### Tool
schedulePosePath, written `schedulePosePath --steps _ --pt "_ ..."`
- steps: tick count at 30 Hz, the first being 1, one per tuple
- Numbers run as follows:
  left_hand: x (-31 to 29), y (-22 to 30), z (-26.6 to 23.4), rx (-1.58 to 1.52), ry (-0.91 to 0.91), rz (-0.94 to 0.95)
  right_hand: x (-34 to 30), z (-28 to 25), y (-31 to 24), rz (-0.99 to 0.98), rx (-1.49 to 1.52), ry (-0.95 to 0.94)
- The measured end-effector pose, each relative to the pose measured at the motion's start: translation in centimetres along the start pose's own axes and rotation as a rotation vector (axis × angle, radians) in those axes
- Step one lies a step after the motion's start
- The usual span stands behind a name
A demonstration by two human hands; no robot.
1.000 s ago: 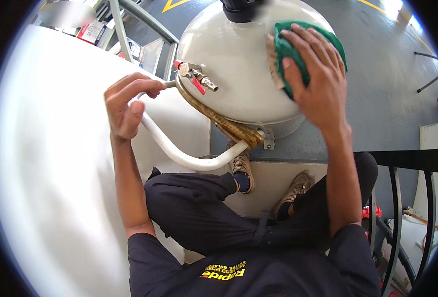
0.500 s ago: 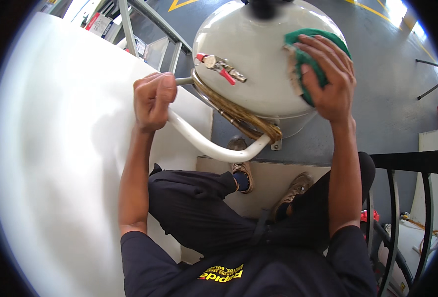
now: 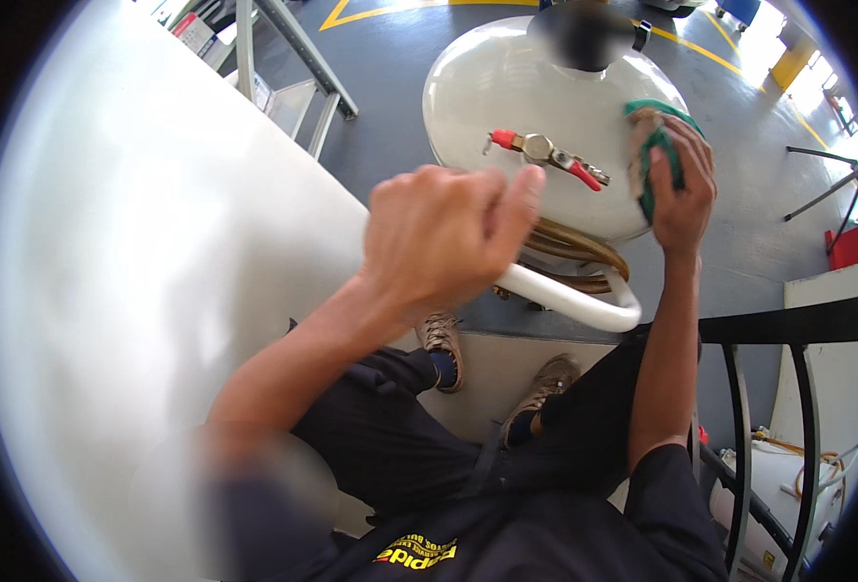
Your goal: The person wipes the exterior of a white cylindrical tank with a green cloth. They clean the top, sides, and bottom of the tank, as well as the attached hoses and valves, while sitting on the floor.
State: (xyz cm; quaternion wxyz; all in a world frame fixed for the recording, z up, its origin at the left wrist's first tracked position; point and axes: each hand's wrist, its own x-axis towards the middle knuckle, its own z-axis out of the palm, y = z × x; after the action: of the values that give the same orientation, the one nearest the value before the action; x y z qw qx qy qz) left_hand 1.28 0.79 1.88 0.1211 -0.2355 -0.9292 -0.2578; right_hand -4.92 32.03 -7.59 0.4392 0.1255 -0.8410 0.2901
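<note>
Far left I've got one metal frame, beyond and left of the left hand. That hand is clenched, knuckles up, thumb at the right, its forearm slanting up from lower left. One white handle runs into the fist from the right; the palm side is hidden from me. Two shoes below it.

Right beyond the fist, one large white tank, with one valve carrying two red parts, just past the thumb. Brown hose lies in several loops right of the fist; I can't count them cleanly.

Now the right hand: forearm nearly straight up, fingers bent, grasping one green cloth with a tan layer on its left, against the tank's right side. One black railing sits below and right of that hand, a second white tank behind its bars.
</note>
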Motion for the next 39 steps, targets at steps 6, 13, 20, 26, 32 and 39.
schedulePosePath --steps 6,13,20,26,32,39 --pt "1.6 6.9 3.0 -0.176 -0.244 -0.006 0.9 -8.4 -0.3 0.459 0.475 0.146" --pt "2.6 10.3 7.9 -0.976 0.262 0.251 0.0 -11.9 -7.5 0.452 0.655 0.059" --pt "11.8 5.5 4.6 -0.463 0.736 0.693 1.3 -12.6 -6.2 0.379 0.081 -0.023" --pt "15.3 2.3 8.2 -0.341 0.302 0.803 2.9 -13.2 -5.8 0.508 -0.022 -0.264" --pt "15.6 1.8 13.4 -0.213 -0.225 0.833 3.1 -13.0 -4.7 0.593 0.007 -0.382" --pt "17.4 -6.7 12.9 -0.047 0.244 0.379 4.1 -12.7 -5.3 0.649 -0.136 -0.489"
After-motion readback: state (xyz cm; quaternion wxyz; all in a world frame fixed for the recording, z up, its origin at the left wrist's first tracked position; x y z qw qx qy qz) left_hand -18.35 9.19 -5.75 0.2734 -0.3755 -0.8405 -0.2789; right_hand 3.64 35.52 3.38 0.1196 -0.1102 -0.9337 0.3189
